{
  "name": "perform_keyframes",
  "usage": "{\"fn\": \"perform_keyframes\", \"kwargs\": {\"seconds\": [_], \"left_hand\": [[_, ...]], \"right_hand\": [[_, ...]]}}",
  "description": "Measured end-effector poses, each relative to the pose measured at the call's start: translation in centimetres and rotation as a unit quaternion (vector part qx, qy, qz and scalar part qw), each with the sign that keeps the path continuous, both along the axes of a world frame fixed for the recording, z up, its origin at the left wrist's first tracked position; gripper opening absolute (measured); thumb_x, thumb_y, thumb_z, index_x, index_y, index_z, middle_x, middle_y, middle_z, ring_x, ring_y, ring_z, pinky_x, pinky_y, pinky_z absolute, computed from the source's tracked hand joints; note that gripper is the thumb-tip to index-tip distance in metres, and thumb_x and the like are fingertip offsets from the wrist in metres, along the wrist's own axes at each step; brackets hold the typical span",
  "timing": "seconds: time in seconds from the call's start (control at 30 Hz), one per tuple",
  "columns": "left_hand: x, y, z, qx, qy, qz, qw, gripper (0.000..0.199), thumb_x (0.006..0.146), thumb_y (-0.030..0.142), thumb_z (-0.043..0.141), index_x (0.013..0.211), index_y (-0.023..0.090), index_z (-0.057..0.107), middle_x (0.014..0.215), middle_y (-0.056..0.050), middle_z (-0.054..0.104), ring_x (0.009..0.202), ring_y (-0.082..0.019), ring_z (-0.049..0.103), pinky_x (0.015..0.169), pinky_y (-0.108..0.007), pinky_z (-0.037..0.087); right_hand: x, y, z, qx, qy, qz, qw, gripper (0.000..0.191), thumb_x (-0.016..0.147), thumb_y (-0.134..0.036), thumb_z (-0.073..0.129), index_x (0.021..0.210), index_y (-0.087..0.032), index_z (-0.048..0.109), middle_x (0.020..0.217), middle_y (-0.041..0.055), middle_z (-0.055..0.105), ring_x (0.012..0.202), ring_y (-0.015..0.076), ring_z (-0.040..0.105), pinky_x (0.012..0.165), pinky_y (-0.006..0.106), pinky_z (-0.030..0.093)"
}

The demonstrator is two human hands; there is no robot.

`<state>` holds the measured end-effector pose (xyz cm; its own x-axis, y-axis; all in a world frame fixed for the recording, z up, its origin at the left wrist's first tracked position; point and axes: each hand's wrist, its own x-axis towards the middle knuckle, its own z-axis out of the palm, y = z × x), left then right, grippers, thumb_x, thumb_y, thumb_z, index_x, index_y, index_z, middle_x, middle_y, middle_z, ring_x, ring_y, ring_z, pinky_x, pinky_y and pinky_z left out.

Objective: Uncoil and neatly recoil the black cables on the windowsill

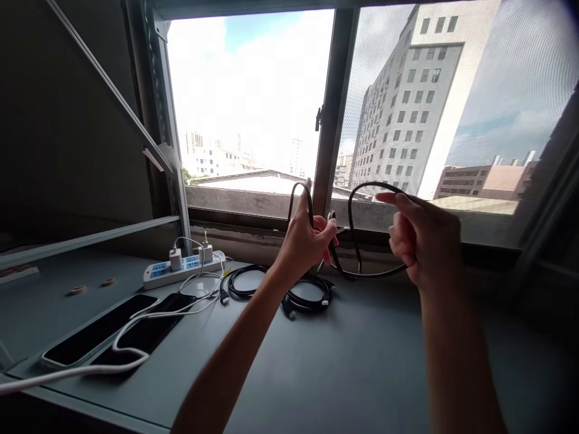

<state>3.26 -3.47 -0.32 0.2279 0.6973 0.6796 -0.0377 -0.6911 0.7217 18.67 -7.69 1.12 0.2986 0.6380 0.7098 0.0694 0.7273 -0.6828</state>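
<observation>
1. Here we are at the table, both hands up in the air above its far side, right in front of the window, and a black cable strung between them!
2. The left hand has the cable pinched between thumb and fingers, one narrow loop standing up over the hand, a cable end poking out near the thumb.
3. Over to the right hand: fingers curled in around the cable, index finger pointing across toward the left hand, and a wide loop of cable hanging in the gap.
4. Below, on the table, two coiled black cables lie side by side, the left coil and the right coil, connectors showing at their edges.
5. Left of the coils sits a white power strip, with two white chargers plugged in, the left charger and the right charger.
6. And nearer the front, two dark-screened phones lie flat, the left phone and the right phone, a white cable snaking over them.
</observation>
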Motion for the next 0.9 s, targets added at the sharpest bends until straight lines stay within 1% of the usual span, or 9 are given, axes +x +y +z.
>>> {"fn": "perform_keyframes", "kwargs": {"seconds": [0.13, 0.23, 0.33, 0.4, 0.5, 0.67, 0.73, 0.8, 0.9], "left_hand": [[-0.5, 0.9, 0.3, 0.046, -0.091, 0.08, 0.992, 0.066, 0.083, 0.017, 0.047, 0.141, 0.026, 0.015, 0.05, 0.007, 0.043, 0.033, -0.008, 0.038, 0.03, -0.017, 0.031], [-1.0, 1.4, 0.4, 0.092, -0.097, 0.093, 0.987, 0.061, 0.086, 0.022, 0.046, 0.141, 0.026, 0.019, 0.05, 0.007, 0.039, 0.035, -0.008, 0.036, 0.033, -0.018, 0.032], [-1.3, 1.7, 0.4, 0.128, -0.075, 0.069, 0.987, 0.059, 0.088, 0.028, 0.045, 0.141, 0.026, 0.018, 0.05, 0.006, 0.037, 0.037, -0.009, 0.037, 0.037, -0.019, 0.034], [-1.3, 1.9, 0.3, 0.132, -0.078, 0.072, 0.986, 0.057, 0.09, 0.031, 0.043, 0.141, 0.026, 0.018, 0.051, 0.006, 0.036, 0.037, -0.009, 0.037, 0.037, -0.02, 0.034], [-1.4, 2.2, 0.3, 0.118, -0.102, 0.112, 0.981, 0.052, 0.09, 0.032, 0.041, 0.138, 0.027, 0.022, 0.052, 0.006, 0.035, 0.037, -0.008, 0.036, 0.038, -0.019, 0.034], [-2.2, 3.4, 0.2, 0.108, -0.143, 0.15, 0.972, 0.042, 0.09, 0.035, 0.043, 0.129, 0.025, 0.032, 0.06, 0.005, 0.038, 0.037, -0.005, 0.032, 0.038, -0.019, 0.031], [-2.8, 4.0, 0.1, 0.122, -0.16, 0.178, 0.963, 0.037, 0.089, 0.036, 0.044, 0.123, 0.024, 0.037, 0.065, 0.004, 0.041, 0.039, -0.005, 0.032, 0.038, -0.019, 0.031], [-3.8, 4.6, 0.0, 0.139, -0.173, 0.214, 0.951, 0.034, 0.089, 0.037, 0.045, 0.118, 0.022, 0.041, 0.069, 0.002, 0.042, 0.042, -0.005, 0.032, 0.04, -0.019, 0.032], [-5.7, 5.6, -0.1, 0.118, -0.168, 0.245, 0.948, 0.039, 0.089, 0.042, 0.042, 0.123, 0.022, 0.038, 0.073, 0.0, 0.045, 0.045, -0.006, 0.032, 0.042, -0.02, 0.032]], "right_hand": [[1.2, 0.1, 0.0, 0.027, -0.018, 0.065, 0.997, 0.032, 0.075, -0.031, 0.063, 0.106, -0.026, 0.062, 0.044, -0.0088, 0.044, 0.036, 0.0068, 0.044, 0.034, 0.017, 0.037], [0.9, 0.4, -0.5, -0.002, -0.121, 0.131, 0.984, 0.071, 0.071, -0.029, 0.069, 0.133, -0.034, 0.034, 0.071, -0.005, 0.062, 0.069, 0.0152, 0.063, 0.057, 0.027, 0.054], [-0.6, 1.3, -1.3, -0.04, -0.203, 0.171, 0.963, 0.093, 0.073, -0.03, 0.068, 0.141, -0.038, 0.006, 0.095, -0.0006, 0.065, 0.087, 0.0171, 0.063, 0.069, 0.032, 0.055], [-1.7, 2.0, -1.9, -0.057, -0.232, 0.19, 0.952, 0.079, 0.078, -0.036, 0.062, 0.141, -0.037, 0.014, 0.097, 0.0008, 0.065, 0.088, 0.0166, 0.063, 0.072, 0.033, 0.055], [-2.4, 3.0, -2.5, -0.094, -0.286, 0.223, 0.927, 0.04, 0.084, -0.046, 0.048, 0.119, -0.029, 0.056, 0.1, 0.003, 0.066, 0.092, 0.0175, 0.062, 0.078, 0.034, 0.053], [-1.9, 3.2, -2.4, -0.069, -0.263, 0.242, 0.931, 0.046, 0.087, -0.053, 0.038, 0.072, -0.02, 0.065, 0.097, 0.0046, 0.067, 0.1, 0.0175, 0.059, 0.092, 0.036, 0.043], [-1.4, 2.9, -2.0, -0.047, -0.191, 0.243, 0.95, 0.05, 0.084, -0.057, 0.037, 0.054, -0.02, 0.049, 0.065, 0.0018, 0.065, 0.079, 0.0158, 0.064, 0.086, 0.036, 0.047], [-0.5, 2.4, -1.4, -0.021, -0.082, 0.231, 0.969, 0.049, 0.079, -0.062, 0.044, 0.052, -0.021, 0.039, 0.037, -0.0065, 0.045, 0.04, 0.0112, 0.052, 0.063, 0.032, 0.053], [1.9, 1.3, -0.6, -0.027, 0.097, 0.184, 0.978, 0.036, 0.075, -0.056, 0.056, 0.063, -0.023, 0.047, 0.031, -0.0127, 0.032, 0.02, 0.0046, 0.018, 0.025, 0.018, 0.03]]}}
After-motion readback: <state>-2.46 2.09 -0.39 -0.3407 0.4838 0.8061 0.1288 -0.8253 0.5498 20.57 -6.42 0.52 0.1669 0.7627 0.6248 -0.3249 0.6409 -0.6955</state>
